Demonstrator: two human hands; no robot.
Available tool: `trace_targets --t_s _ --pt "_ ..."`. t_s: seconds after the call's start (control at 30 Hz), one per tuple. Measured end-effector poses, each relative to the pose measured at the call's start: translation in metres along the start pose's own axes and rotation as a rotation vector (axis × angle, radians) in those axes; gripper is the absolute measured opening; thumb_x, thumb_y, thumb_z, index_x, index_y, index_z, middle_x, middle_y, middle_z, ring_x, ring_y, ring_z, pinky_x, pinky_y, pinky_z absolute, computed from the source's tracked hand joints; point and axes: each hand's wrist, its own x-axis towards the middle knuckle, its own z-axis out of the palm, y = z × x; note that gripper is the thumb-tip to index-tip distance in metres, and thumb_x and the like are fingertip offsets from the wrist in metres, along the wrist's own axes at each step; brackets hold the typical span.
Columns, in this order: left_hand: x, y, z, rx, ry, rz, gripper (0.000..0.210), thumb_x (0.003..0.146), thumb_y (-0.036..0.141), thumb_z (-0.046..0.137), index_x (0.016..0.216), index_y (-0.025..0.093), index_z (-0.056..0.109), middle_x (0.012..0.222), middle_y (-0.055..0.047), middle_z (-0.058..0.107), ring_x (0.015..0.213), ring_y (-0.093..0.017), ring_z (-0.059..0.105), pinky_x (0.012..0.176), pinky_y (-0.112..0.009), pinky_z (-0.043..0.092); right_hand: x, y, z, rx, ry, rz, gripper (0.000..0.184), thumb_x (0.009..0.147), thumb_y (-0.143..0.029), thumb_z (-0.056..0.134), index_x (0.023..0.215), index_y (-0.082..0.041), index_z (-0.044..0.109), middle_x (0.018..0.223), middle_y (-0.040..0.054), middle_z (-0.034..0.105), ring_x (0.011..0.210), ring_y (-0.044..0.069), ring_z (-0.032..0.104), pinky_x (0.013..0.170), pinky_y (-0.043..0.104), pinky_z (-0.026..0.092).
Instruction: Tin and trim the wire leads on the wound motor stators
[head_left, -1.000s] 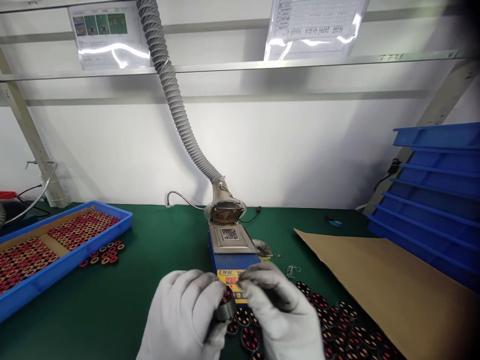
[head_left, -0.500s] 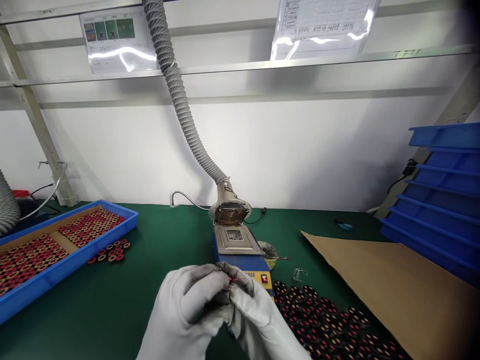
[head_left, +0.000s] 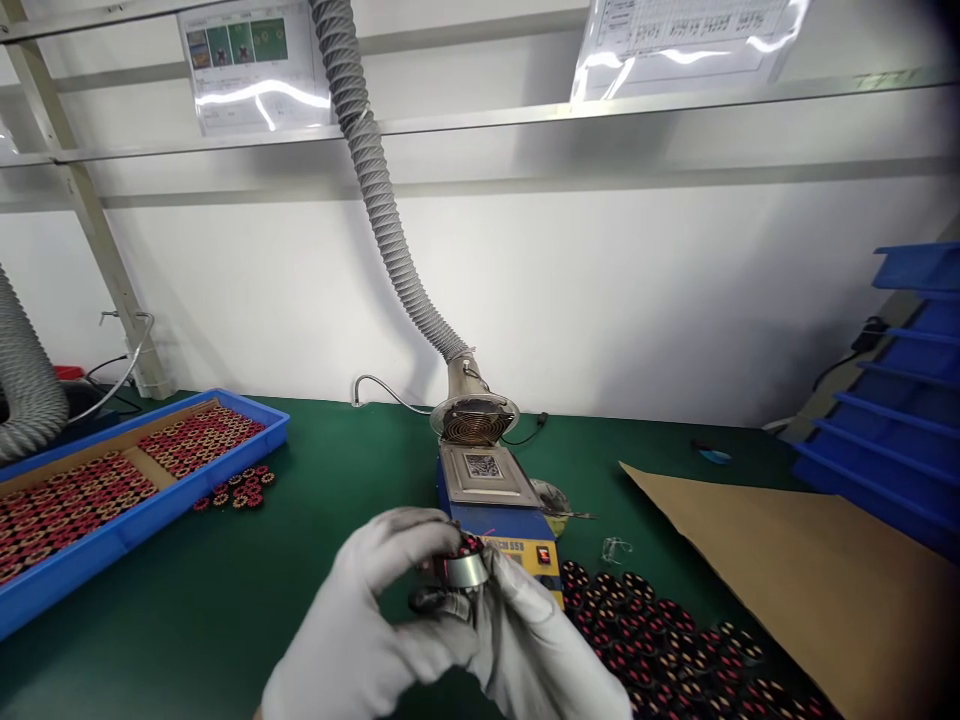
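Both my hands wear white gloves and meet low in the middle of the view. My left hand (head_left: 367, 620) grips a small round motor stator (head_left: 465, 568) with a silver metal ring and red windings, thumb and fingers around it. My right hand (head_left: 536, 650) touches the same part from the right and below. Just behind them stands a blue solder pot (head_left: 495, 500) with a yellow control panel and a red display.
A grey fume hose (head_left: 382, 220) ends above the pot. Several red-and-black stators (head_left: 660, 640) lie on the green mat at right, beside a cardboard sheet (head_left: 810, 570). A blue tray (head_left: 112, 540) of stators sits left, stacked blue trays (head_left: 892, 440) right.
The view shifted left and my hands rose slightly. The stator has turned in my fingers, so its silver ring shows now, and my right hand has dropped lower beside it.
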Motion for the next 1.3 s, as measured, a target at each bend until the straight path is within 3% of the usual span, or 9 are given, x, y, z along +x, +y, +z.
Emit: trace_targets --t_s 0.17,0.37,0.53,0.77,0.93,1.07,1.17,1.23,1.3 --pt "0.005 -0.001 0.009 -0.067 0.096 0.162 0.018 0.073 0.012 0.064 0.087 0.022 0.066 0.090 -0.005 0.066 0.090 -0.021 0.059 0.080 -0.030 0.051 0.005 0.006 -0.001 -0.011 0.037 -0.003 0.021 0.071 -0.033 0.069 0.087 -0.020 0.065 0.078 0.0030 0.067 0.069 0.015 0.062 0.069 0.031 0.050" --pt "0.006 -0.008 0.004 -0.396 0.348 -0.006 0.011 0.073 0.011 0.060 0.073 0.019 0.068 0.076 -0.004 0.067 0.081 -0.022 0.062 0.067 -0.026 0.054 0.015 0.010 -0.021 -0.144 0.058 0.011 0.033 0.060 -0.030 0.078 0.087 -0.016 0.066 0.076 0.0054 0.068 0.069 0.017 0.064 0.068 0.032 0.052" --pt "0.010 0.001 0.008 -0.350 0.105 -0.145 0.020 0.066 0.007 0.062 0.078 0.020 0.071 0.085 -0.005 0.068 0.076 -0.019 0.064 0.064 -0.018 0.053 0.025 0.007 -0.029 -0.200 0.003 0.008 0.032 0.054 -0.025 0.081 0.081 -0.019 0.066 0.073 0.0048 0.069 0.067 0.020 0.065 0.066 0.037 0.053" --pt "0.011 -0.002 0.004 -0.449 0.396 -0.082 0.019 0.064 0.005 0.056 0.064 0.019 0.069 0.074 -0.003 0.069 0.073 -0.020 0.065 0.063 -0.021 0.054 0.020 0.011 -0.027 -0.285 0.084 -0.127 0.026 0.060 -0.024 0.078 0.083 -0.019 0.068 0.076 0.0049 0.069 0.071 0.019 0.065 0.075 0.038 0.051" --pt "0.012 0.004 0.003 -0.277 0.124 -0.169 0.018 0.062 0.009 0.062 0.077 0.017 0.071 0.088 -0.007 0.068 0.079 -0.022 0.064 0.067 -0.024 0.055 0.024 0.010 -0.030 -0.287 0.081 -0.144 0.024 0.059 -0.024 0.079 0.080 -0.021 0.068 0.079 0.0039 0.069 0.077 0.019 0.065 0.081 0.037 0.048" --pt "0.009 -0.001 0.007 -0.339 0.239 -0.073 0.011 0.068 0.009 0.063 0.065 0.018 0.069 0.073 -0.006 0.067 0.082 -0.023 0.062 0.070 -0.026 0.054 0.019 0.008 -0.021 -0.207 0.020 -0.030 0.027 0.058 -0.029 0.079 0.080 -0.019 0.067 0.075 0.0039 0.069 0.072 0.017 0.064 0.070 0.033 0.052" --pt "0.006 -0.006 0.000 -0.357 0.382 -0.040 0.012 0.071 0.010 0.060 0.069 0.019 0.068 0.080 -0.004 0.068 0.082 -0.021 0.063 0.069 -0.025 0.054 0.009 0.006 -0.010 -0.051 -0.034 0.102 0.031 0.066 -0.038 0.073 0.090 -0.020 0.065 0.084 0.0047 0.069 0.071 0.014 0.064 0.063 0.025 0.051" --pt "0.004 -0.004 -0.004 -0.259 0.331 -0.024 0.014 0.071 0.011 0.062 0.079 0.019 0.068 0.093 -0.006 0.066 0.090 -0.023 0.061 0.075 -0.027 0.054 0.003 0.006 -0.005 -0.019 -0.042 0.109 0.031 0.072 -0.043 0.066 0.093 -0.021 0.063 0.090 0.0046 0.069 0.074 0.014 0.064 0.064 0.024 0.051" --pt "0.003 0.001 -0.004 -0.079 0.156 -0.006 0.032 0.064 0.008 0.067 0.093 0.021 0.066 0.105 -0.007 0.062 0.099 -0.024 0.057 0.086 -0.033 0.050 0.001 0.005 -0.002 -0.058 -0.045 0.076 0.032 0.073 -0.047 0.063 0.092 -0.022 0.064 0.091 0.0057 0.068 0.078 0.018 0.064 0.067 0.030 0.051"
